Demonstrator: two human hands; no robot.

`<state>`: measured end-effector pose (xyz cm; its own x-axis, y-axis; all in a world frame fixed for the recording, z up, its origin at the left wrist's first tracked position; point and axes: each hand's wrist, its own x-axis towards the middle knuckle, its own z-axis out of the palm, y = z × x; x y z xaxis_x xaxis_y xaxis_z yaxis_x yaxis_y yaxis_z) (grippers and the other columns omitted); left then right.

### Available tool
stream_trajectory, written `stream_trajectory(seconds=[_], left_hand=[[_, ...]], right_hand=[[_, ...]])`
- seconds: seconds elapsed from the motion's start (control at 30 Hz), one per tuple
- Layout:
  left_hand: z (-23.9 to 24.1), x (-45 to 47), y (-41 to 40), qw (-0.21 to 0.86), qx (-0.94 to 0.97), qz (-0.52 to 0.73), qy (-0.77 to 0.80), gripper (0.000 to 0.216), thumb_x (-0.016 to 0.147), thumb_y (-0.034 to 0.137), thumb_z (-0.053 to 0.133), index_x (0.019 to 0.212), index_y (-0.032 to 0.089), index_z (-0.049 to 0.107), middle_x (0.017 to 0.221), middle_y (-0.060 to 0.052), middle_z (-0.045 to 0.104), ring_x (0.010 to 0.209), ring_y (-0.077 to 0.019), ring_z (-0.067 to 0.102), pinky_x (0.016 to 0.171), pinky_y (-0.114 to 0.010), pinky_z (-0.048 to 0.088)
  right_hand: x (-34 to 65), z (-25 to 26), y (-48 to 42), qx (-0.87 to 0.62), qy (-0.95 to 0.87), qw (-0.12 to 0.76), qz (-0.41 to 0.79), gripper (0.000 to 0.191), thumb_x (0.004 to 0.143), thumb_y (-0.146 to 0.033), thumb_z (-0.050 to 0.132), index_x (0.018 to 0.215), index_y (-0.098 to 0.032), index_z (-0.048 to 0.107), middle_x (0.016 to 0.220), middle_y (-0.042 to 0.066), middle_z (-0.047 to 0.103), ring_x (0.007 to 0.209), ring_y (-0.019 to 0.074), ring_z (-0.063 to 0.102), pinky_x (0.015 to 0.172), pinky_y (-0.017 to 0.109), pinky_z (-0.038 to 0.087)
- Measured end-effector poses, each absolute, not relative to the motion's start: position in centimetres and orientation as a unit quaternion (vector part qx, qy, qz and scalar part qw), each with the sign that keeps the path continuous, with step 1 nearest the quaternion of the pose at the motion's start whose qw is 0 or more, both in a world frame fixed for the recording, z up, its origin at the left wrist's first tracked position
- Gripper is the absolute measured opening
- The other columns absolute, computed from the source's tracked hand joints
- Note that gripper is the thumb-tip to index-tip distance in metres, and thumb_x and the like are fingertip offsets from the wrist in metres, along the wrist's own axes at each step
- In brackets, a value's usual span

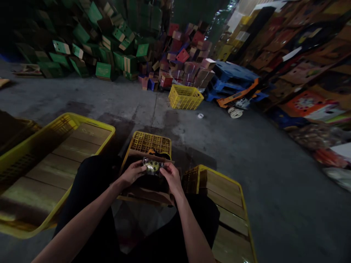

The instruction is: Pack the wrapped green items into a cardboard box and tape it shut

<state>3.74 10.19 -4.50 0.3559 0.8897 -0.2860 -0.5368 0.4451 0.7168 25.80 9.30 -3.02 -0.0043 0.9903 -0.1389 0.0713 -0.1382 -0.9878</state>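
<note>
Between my two hands is a small clear plastic packet (152, 167) with a yellowish, dark-spotted item inside; its exact kind is hard to make out. My left hand (133, 173) pinches its left end, and my right hand (171, 174) pinches the right end. Below them an open cardboard box (153, 195) has its flaps spread, its dark inside mostly hidden. Just behind the box, a yellow crate (152, 139) holds a black-and-orange thing (152, 151) too dim to name.
A yellow crate of cardboard boxes (113, 128) stands left, another (241, 186) right. Ahead on the concrete floor are an empty yellow crate (186, 98) and a white roll (200, 115). Farther back are heaped cartons (104, 70), blue pallets (233, 71) and an orange pallet jack (240, 95).
</note>
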Motion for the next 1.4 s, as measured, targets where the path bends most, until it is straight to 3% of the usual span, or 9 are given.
stream_trajectory(seconds=[0.67,0.93,1.1,1.4], left_hand=[[-5.3,3.9,10.0,0.763,0.291,0.462,0.345,0.043,0.066,0.027,0.090,0.106,0.017,0.075,0.105,-0.009,0.075,0.095,-0.0217,0.070,0.091,-0.034,0.052],[-5.3,3.9,10.0,0.722,0.346,0.479,0.360,0.041,0.070,0.028,0.087,0.107,0.017,0.075,0.105,-0.008,0.075,0.094,-0.0214,0.069,0.092,-0.033,0.050],[-5.3,4.2,10.0,0.738,0.322,0.478,0.351,0.046,0.071,0.032,0.086,0.112,0.016,0.074,0.111,-0.010,0.074,0.100,-0.0233,0.069,0.095,-0.035,0.050],[-5.4,4.1,10.1,0.746,0.298,0.470,0.366,0.043,0.075,0.043,0.082,0.105,0.012,0.078,0.106,-0.011,0.076,0.099,-0.0247,0.069,0.093,-0.034,0.051]], right_hand=[[25.7,-3.3,9.5,-0.559,-0.453,0.461,0.519,0.022,0.072,-0.034,0.073,0.091,-0.024,0.067,0.089,0.001,0.072,0.088,0.0226,0.066,0.084,0.034,0.050],[25.8,-3.7,9.5,-0.547,-0.457,0.450,0.538,0.033,0.079,-0.043,0.071,0.107,-0.026,0.070,0.103,0.003,0.073,0.097,0.0240,0.066,0.085,0.034,0.052],[25.9,-3.7,9.5,-0.553,-0.464,0.448,0.527,0.027,0.078,-0.044,0.073,0.097,-0.025,0.072,0.094,0.002,0.073,0.090,0.0234,0.067,0.081,0.033,0.052],[25.7,-3.6,9.4,-0.555,-0.463,0.457,0.519,0.019,0.077,-0.038,0.072,0.090,-0.024,0.069,0.085,0.001,0.071,0.079,0.0201,0.065,0.074,0.030,0.050]])
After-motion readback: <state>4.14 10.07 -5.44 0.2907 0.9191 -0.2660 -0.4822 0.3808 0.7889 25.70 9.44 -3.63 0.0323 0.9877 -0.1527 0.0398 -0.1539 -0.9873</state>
